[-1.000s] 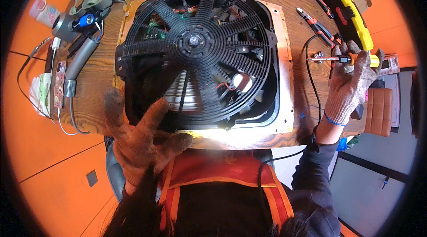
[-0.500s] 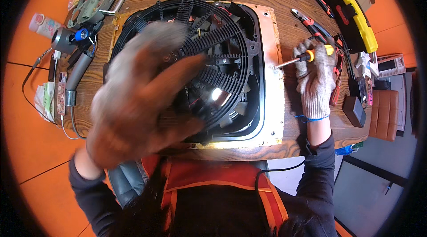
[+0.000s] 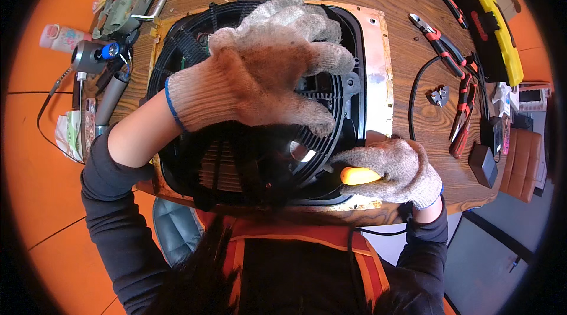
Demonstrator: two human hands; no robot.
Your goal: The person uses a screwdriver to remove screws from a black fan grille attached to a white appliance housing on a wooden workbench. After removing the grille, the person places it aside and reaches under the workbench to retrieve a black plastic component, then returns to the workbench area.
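Observation:
A round black fan grille [image 3: 199, 28] sits within a black frame on a pale, rust-edged metal panel [image 3: 378, 78]. Across the grille's far half lies my left hand [image 3: 266, 67] in a stained knit glove, fingers spread over the ribs. Its fingertips reach the right and far side of the grille. My right hand [image 3: 390, 170], also gloved, is closed round a screwdriver [image 3: 360, 176] by its yellow-orange handle, at the near right corner of the frame. The screwdriver's tip cannot be made out. Deep shadow covers the grille's near part.
Right of the panel lie diagonal cutters [image 3: 437, 43], pliers [image 3: 463, 108], a small dark plug-like part [image 3: 439, 96] and a black cable. Behind them stands a black and yellow toolbox [image 3: 490, 25]. At the left are a bottle [image 3: 62, 37], a grey lamp-like device [image 3: 87, 57] and a green housing [image 3: 133, 5].
My left hand has come down from a blurred position above the grille and moved away and right across it. My right hand has brought the screwdriver left and nearer, to the frame's corner.

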